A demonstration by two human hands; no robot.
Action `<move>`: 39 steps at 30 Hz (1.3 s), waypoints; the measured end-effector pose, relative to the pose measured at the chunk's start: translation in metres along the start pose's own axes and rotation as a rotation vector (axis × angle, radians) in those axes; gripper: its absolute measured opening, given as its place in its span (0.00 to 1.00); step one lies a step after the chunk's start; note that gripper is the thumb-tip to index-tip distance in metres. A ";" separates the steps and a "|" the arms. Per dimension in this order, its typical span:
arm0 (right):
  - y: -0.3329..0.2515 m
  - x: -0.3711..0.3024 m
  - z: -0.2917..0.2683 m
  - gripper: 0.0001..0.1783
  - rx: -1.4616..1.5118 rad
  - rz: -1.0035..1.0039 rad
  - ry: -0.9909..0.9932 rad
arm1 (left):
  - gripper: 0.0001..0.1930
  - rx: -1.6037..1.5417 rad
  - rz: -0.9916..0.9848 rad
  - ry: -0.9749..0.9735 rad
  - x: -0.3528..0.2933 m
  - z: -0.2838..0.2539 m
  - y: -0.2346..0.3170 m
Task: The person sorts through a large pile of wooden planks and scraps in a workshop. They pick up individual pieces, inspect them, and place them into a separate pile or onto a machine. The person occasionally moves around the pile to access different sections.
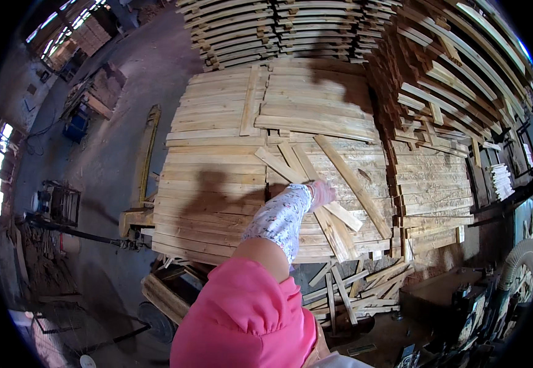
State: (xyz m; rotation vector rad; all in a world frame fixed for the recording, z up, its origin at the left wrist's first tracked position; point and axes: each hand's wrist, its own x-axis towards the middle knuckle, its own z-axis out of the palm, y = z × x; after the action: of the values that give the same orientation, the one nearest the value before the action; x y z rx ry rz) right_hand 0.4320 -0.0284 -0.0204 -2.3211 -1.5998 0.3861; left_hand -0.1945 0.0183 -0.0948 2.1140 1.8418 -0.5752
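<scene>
My left hand (323, 193) reaches out over a broad stack of pale wooden slats, its arm in a pink sleeve and a white patterned sleeve cover. It is closed on a loose wooden slat (345, 216) that runs slantwise beneath it. Another loose slat (337, 236) crosses under that one, its near end close to the stack's front edge. To the right of the hand, a longer loose slat (355, 190) lies diagonally across the stack (211, 184). The fingertips are partly hidden. My right hand does not appear.
Tall piles of slats rise at the back (235, 30) and right (456, 80). Loose offcuts (340, 294) lie below the stack's front edge. A yellow metal bar (150, 147) stands along the left side. Machinery with a ribbed hose (521, 257) is at lower right.
</scene>
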 end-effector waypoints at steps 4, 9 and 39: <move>-0.001 0.009 0.008 0.26 0.067 -0.005 0.019 | 0.24 -0.044 0.087 -0.023 -0.004 -0.023 0.029; 0.014 0.030 0.015 0.26 0.153 -0.055 -0.005 | 0.17 -0.037 -0.047 0.106 -0.018 0.018 0.075; 0.091 0.017 -0.041 0.24 0.044 -0.037 0.002 | 0.28 -0.249 -0.203 0.154 -0.020 0.010 0.089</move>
State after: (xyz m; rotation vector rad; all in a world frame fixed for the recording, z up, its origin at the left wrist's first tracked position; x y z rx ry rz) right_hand 0.5316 -0.0467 -0.0184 -2.2555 -1.6142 0.4062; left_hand -0.1096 -0.0173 -0.0991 1.8682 2.1053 -0.2142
